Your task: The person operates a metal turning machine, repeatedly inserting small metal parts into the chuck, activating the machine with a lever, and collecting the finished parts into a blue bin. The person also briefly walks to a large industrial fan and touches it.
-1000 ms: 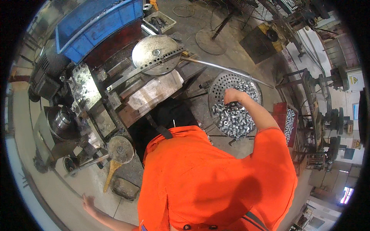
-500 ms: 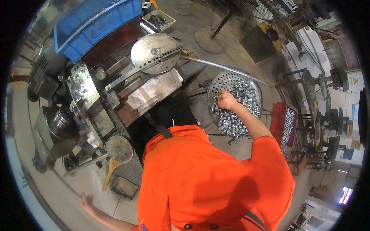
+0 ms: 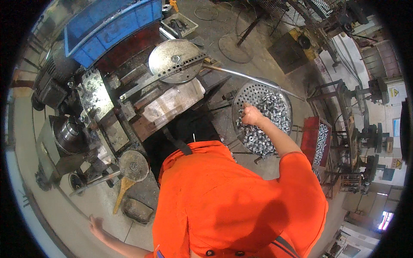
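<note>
My right hand [image 3: 251, 115] is over the round perforated metal pan [image 3: 246, 92], near its left side. Its fingers are curled together, and what they hold, if anything, is too small to make out. Many short, shiny metal fittings [image 3: 261, 139] are heaped in the pan, below and right of that hand. Far off at the lower left, my left hand [image 3: 97, 227] is stretched out over the floor with its fingers apart, holding nothing. Nearest to it are a shallow scoop-like metal pan [image 3: 137, 210] and a yellow handle [image 3: 123, 194] under a round plate [image 3: 133, 166].
Ahead stands a greasy machine with a round steel disc [image 3: 165, 56] and a perforated bar across it. A long metal rod [image 3: 254, 78] reaches over the pan's far edge. Behind is a blue crate [image 3: 116, 32]; at right, a red bin [image 3: 310, 133] holds more fittings.
The view has shifted slightly. My right hand stays over the pan, its fingers turned a little with one knuckle or finger higher. My left hand has barely moved.
</note>
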### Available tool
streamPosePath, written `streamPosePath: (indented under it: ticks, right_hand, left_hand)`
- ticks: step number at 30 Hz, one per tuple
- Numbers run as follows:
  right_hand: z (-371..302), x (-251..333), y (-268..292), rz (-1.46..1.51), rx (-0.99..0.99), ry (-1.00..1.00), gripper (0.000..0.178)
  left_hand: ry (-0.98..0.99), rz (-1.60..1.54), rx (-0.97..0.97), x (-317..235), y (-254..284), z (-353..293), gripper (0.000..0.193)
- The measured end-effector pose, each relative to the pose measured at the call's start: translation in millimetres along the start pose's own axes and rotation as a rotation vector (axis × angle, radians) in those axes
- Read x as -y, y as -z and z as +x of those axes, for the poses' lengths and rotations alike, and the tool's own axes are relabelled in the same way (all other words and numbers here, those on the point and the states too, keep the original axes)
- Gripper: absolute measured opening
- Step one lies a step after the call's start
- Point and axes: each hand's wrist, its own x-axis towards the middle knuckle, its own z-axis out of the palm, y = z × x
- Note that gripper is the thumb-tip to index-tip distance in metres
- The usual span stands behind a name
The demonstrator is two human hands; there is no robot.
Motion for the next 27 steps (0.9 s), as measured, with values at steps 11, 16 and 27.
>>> streamPosePath:
  ticks: [11, 16, 27]
  right_hand:
    - [-7.7, 74.6, 82.5, 1.351, 0.047, 0.113, 0.032]
    - [18.5, 133.1, 115.6, 1.401, 0.228, 0.539, 0.036]
    - [92.8, 310.1, 156.2, 0.776, 0.198, 0.965, 0.040]
  left_hand:
    - [-0.018, 0.041, -0.155, -41.4, -45.7, -45.0, 0.034]
    - [-0.106, 0.112, -0.227, -61.7, -69.8, -56.7, 0.033]
    - [0.059, 0.466, -0.043, -36.0, -18.2, -85.9, 0.031]
